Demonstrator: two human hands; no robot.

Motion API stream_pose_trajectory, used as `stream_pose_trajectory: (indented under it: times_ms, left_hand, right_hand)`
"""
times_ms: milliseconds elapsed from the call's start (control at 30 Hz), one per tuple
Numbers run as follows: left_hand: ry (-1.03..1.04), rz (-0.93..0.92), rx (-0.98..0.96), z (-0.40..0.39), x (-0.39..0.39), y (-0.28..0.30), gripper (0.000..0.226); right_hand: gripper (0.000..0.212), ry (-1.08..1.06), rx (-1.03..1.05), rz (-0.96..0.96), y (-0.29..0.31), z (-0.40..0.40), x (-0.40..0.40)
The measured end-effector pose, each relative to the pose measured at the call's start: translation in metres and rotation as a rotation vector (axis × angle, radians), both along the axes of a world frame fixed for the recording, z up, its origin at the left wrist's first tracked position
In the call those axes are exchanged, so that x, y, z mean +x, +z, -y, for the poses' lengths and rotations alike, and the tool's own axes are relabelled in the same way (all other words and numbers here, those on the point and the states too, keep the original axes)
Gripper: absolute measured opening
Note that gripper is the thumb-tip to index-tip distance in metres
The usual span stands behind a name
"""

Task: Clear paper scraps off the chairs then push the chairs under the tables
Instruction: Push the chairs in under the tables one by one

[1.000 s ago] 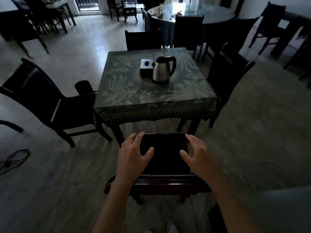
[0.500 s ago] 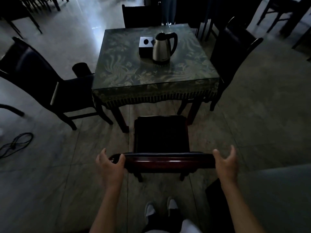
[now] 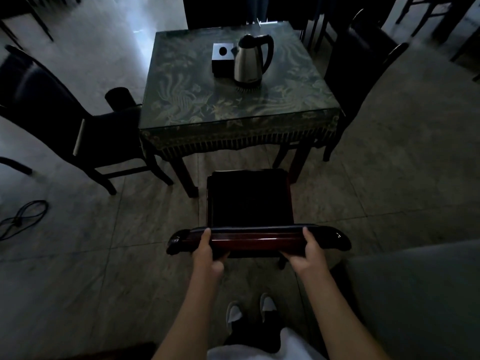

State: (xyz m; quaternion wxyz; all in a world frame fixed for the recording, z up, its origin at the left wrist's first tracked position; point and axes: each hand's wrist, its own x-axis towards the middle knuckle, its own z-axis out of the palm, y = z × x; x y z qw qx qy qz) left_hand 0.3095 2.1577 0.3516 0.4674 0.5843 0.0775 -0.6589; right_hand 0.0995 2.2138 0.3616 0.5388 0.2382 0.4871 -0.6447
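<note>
Both hands, left [image 3: 207, 252] and right [image 3: 309, 252], grip closed on chair [image 3: 249, 201] top rail; stiff, likely heavy wood; table [image 3: 233, 136] at 12 o'clock.

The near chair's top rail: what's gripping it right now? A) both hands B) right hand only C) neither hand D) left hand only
A: the left hand and the right hand are each closed over the top rail of the near chair, which stands short of the table, its seat not yet under it.
</note>
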Motion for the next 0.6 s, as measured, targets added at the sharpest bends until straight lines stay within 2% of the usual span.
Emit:
stream_pose_trajectory:
  times_ms: [233, 400, 600]
  left_hand:
    - [-0.024, 0.049, 0.009, 0.0017, 0.0008, -0.0056, 0.050]
    - [-0.016, 0.108, 0.017, 0.0016, -0.0025, -0.0098, 0.048]
    - [0.021, 0.164, -0.005, 0.0012, -0.0064, -0.0068, 0.035]
  right_hand:
    - [0.035, -0.001, 0.059, -0.078, 0.0012, 0.0041, 0.0024]
    - [0.033, 0.001, 0.085, -0.152, 0.0040, 0.0011, -0.0004]
    - [0.039, 0.028, 0.084, -0.178, -0.0005, -0.0035, -0.0035]
